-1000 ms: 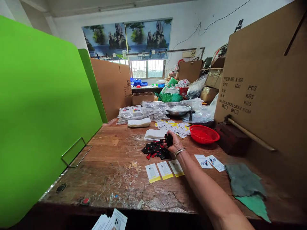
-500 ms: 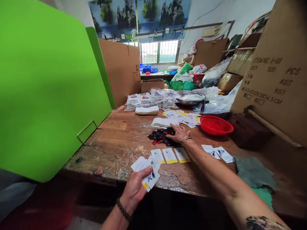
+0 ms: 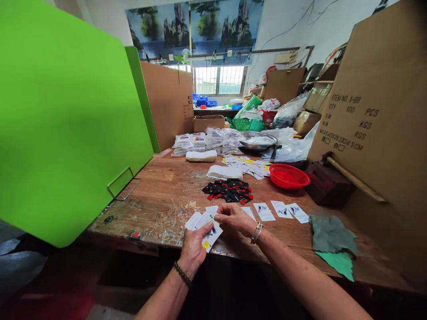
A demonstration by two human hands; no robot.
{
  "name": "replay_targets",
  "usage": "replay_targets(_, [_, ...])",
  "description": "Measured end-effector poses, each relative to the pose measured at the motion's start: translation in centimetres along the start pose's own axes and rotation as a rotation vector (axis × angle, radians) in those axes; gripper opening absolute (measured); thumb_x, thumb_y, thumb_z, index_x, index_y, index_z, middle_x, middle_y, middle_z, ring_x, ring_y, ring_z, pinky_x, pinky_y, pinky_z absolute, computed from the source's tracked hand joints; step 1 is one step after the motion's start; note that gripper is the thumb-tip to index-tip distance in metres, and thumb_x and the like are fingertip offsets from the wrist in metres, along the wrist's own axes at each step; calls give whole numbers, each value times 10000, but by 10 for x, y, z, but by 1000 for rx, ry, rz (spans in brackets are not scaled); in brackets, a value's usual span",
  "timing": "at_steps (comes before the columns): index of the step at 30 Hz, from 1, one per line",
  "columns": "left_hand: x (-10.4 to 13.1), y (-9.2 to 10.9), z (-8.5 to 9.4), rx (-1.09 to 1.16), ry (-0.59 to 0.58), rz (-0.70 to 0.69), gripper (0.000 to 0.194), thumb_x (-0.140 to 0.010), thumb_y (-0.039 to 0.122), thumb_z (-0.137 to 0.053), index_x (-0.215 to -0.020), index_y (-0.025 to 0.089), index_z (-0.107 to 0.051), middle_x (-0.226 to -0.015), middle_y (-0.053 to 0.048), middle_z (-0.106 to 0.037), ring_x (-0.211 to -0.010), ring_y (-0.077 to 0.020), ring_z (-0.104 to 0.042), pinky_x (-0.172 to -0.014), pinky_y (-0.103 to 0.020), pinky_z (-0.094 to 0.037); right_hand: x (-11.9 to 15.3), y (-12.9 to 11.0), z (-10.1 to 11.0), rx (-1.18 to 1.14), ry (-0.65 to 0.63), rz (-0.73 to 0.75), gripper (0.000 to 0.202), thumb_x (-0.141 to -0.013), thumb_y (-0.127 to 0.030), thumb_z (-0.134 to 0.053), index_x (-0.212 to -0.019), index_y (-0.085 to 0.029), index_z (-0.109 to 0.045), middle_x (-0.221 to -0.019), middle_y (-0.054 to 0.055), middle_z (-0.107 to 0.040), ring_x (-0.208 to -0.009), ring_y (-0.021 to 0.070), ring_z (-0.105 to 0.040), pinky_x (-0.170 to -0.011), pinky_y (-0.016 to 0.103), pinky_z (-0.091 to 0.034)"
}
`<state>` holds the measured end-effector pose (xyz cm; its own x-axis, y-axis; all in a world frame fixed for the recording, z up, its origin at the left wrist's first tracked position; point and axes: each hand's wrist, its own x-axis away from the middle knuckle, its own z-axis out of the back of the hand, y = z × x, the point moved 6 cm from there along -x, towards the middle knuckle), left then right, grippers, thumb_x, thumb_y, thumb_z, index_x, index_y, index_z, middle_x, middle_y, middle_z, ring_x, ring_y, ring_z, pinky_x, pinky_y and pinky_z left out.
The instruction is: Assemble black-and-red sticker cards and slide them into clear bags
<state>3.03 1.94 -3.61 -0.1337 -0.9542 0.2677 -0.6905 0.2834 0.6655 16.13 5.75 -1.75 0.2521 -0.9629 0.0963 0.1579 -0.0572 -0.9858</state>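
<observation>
My left hand grips a fanned bunch of small printed cards, its thumb on top. They are white with dark pictures, and one has a yellow corner. My right hand is closed in a pinch, thumb and fingertips at the upper right edge of the bunch, on a card there. Just beyond the hands lies a heap of small black and red pieces. A row of cards is spread on the table to the right, partly covered by my right hand.
A folded white stack lies behind the heap, with scattered yellow-and-white cards beyond. On the right are a red basket, a grey-green cloth and a cardboard box. A green panel stands at left; bagged packets line the back.
My right hand has come back from the black and red heap to the cards in my left hand, uncovering the heap and a card on the right. The view has shifted slightly right.
</observation>
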Motion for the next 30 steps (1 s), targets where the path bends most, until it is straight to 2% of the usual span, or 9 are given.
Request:
replay_targets(5, [8, 5, 7, -18, 24, -16, 423, -502, 56, -853, -895, 107, -706, -897, -92, -762, -745, -215, -708, -728, -310, -574, -3, -2, 1, -41, 45, -16, 280, -626, -413, -722, -668, -167, -596, -589, -33, -551, -522, 82, -413, -509, 223, -316])
replay_targets(12, [2, 11, 22, -29, 117, -34, 419, -479, 58, -857, -868, 103, -709, -857, -94, -765, -691, -226, -708, -659, -319, -583, -16, -2, -3, 141, 86, 57, 280, -733, -414, -597, -590, -208, -472, -527, -54, -438, -510, 90, -352, -488, 226, -265])
replay_targets(17, [1, 26, 40, -54, 179, -62, 414, -518, 50, -838, -905, 118, -706, -817, -79, -762, -705, -225, -715, -678, -315, -589, -44, -17, 18, 327, 134, 129, 252, -781, -349, -543, -584, -212, -465, -553, -44, -460, -544, 101, -365, -496, 223, -262])
replay_targets(19, [3, 32, 50, -63, 218, -58, 369, -533, 40, -828, -870, 115, -696, -793, -69, -757, -693, -217, -714, -696, -326, -598, -60, -21, 21, 362, 84, 119, 261, -753, -319, -583, -545, -206, -473, -527, -49, -464, -527, 94, -363, -491, 224, -252])
replay_targets(22, [7, 36, 60, -62, 249, -25, 340, -546, 17, -814, -846, 112, -683, -792, -68, -754, -670, -208, -712, -695, -336, -610, -82, -16, 10, 402, -53, 86, 266, -703, -287, -649, -502, -195, -500, -480, -61, -462, -480, 79, -355, -476, 224, -244])
replay_targets(24, [9, 36, 61, -61, 246, -12, 348, -552, 10, -809, -858, 113, -680, -809, -73, -756, -669, -211, -713, -692, -345, -615, -93, -9, -4, 440, -100, 69, 259, -666, -256, -689, -487, -192, -513, -458, -65, -462, -467, 76, -366, -470, 221, -245])
replay_targets(27, [8, 34, 59, -76, 229, -2, 348, -551, 20, -811, -858, 113, -676, -828, -78, -757, -682, -223, -714, -679, -364, -620, -104, 5, -19, 509, -84, 58, 235, -632, -208, -727, -490, -195, -540, -450, -56, -486, -473, 88, -401, -479, 222, -262])
replay_targets(30, [5, 33, 55, -93, 207, 15, 361, -544, 35, -817, -871, 105, -680, -842, -94, -758, -686, -235, -712, -656, -375, -621, -105, 10, -21, 577, 14, 84, 193, -611, -195, -764, -554, -209, -580, -523, -33, -541, -545, 115, -453, -531, 232, -309])
